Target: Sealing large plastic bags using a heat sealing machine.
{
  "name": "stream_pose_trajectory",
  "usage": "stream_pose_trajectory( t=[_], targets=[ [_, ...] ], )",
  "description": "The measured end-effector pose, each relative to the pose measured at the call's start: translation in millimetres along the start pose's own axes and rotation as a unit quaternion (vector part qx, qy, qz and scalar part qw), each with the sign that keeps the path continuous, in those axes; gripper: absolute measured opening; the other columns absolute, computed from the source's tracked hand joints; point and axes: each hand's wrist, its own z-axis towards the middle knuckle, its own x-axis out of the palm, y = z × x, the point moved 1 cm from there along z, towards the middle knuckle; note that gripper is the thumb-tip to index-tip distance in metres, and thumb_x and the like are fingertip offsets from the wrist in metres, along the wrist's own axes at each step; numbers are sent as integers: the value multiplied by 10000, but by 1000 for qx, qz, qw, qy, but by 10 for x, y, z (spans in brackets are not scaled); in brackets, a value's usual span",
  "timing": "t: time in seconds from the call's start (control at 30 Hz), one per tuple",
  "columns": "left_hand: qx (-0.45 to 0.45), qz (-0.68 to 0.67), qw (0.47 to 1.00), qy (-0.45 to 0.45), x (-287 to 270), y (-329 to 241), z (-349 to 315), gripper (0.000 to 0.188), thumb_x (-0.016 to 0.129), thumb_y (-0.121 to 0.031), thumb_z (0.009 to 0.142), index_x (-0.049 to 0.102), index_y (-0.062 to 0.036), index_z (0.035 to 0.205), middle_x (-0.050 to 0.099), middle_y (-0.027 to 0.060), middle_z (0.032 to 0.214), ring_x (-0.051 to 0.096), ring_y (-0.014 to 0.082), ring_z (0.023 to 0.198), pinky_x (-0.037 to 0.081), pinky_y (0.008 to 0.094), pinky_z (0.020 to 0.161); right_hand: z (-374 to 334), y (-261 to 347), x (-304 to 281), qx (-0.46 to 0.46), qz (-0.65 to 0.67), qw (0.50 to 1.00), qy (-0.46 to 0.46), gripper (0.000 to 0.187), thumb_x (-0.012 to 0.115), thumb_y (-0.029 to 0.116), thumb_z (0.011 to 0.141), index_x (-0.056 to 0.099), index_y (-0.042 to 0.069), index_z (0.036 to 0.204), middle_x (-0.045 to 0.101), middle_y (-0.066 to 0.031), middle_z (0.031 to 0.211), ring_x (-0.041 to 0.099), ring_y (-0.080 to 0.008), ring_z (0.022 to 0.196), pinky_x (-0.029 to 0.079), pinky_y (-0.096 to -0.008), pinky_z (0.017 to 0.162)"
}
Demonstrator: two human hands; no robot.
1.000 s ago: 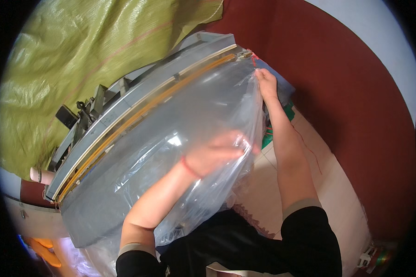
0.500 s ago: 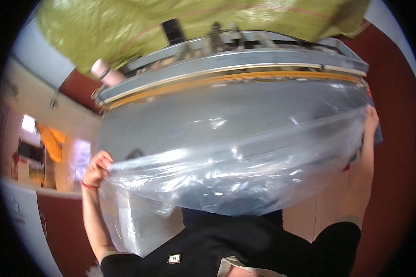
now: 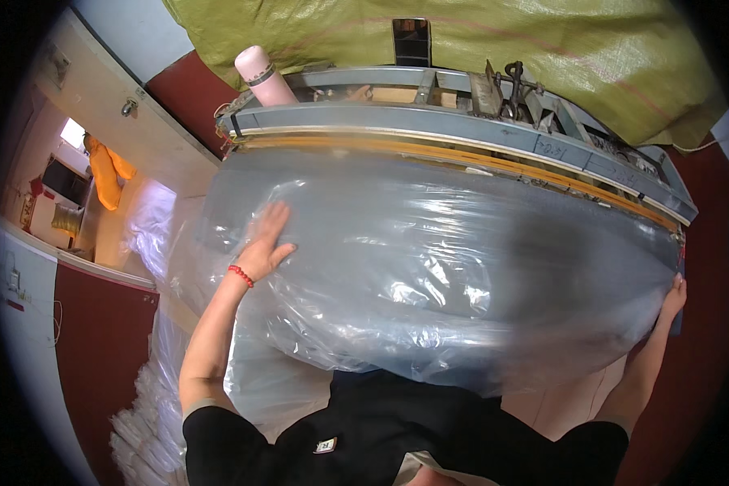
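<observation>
Resting palm down over the left part of the clear sheet (image 3: pixel 429 275), the left hand (image 3: pixel 266 243) has its grip spread, fingers stretched forward and thumb out to the side. A red bracelet (image 3: pixel 241 276) circles its wrist. Well apart from it, the right hand (image 3: pixel 674 300) is at the sheet's right edge, its grip pinching the film there with bent fingers.

The sheet lies between the person's black shirt (image 3: pixel 429 413) and a grey metal frame (image 3: pixel 340 116), glossy and wrinkled in the middle and bulging toward the body at its near side. Its far side runs along an orange strip (image 3: pixel 413 148) just in front of the frame. A pink flask (image 3: pixel 263 74) leans at the frame's left end; a dark clamp (image 3: pixel 513 89) sits farther right on it. Behind is a yellow-green tarp (image 3: pixel 583 49), with a dark panel (image 3: pixel 411 42) before it. At lower left, crumpled film (image 3: pixel 146 421) hangs in a heap.
</observation>
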Motion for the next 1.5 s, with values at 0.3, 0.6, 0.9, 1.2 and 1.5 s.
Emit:
stream_pose_trajectory(
  t=[0.3, 0.6, 0.9, 1.2, 1.5],
  targets=[
    [104, -11, 992, -74, 191, -546, 616, 370, 554, -217, 793, 523, -2, 1093, 486, 190, 1170, 415, 345, 1123, 349, 383, 934, 30, -112, -140, 35, 36, 999, 17, 399, 488, 346, 870, 559, -29, 986, 586, -54, 869, 509, -143, 818, 394, -262, 762],
    [-27, -15, 972, -232, 525, -521, 1082, 202, 632, -119, 725, 609, -6, 891, 584, 105, 805, 538, 262, 773, 433, 331, 705, -65, 330, -749, 138, 317, 937, 43, 319, 537, 321, 853, 554, 46, 1016, 557, -27, 955, 504, -123, 887, 391, -249, 795],
    [66, 3, 966, -249, 479, -590, 1240, 99, 590, -107, 704, 571, -29, 762, 555, 129, 797, 507, 317, 815, 420, 389, 726, -116, 423, -1185, 142, 339, 929, -34, 314, 547, 197, 845, 532, 2, 1091, 569, -92, 1042, 544, -181, 935, 436, -310, 822],
    [-240, -369, 806, -395, 533, 97, 1683, 129, 463, -167, 819, 508, -65, 754, 417, -37, 605, 363, 55, 520, 305, 209, 451, -18, 970, 743, -21, 112, 987, -110, 235, 546, 232, 837, 564, 0, 802, 579, -47, 754, 517, -128, 723, 417, -278, 673],
    [-143, -410, 787, -437, 665, 705, 1966, 184, 573, -152, 811, 477, -108, 660, 416, -69, 596, 345, 33, 544, 280, 183, 498, 105, 1123, 1268, 14, 209, 968, -136, 207, 659, 183, 755, 552, 7, 737, 569, -34, 671, 510, -95, 616, 419, -232, 600]
  ],
)
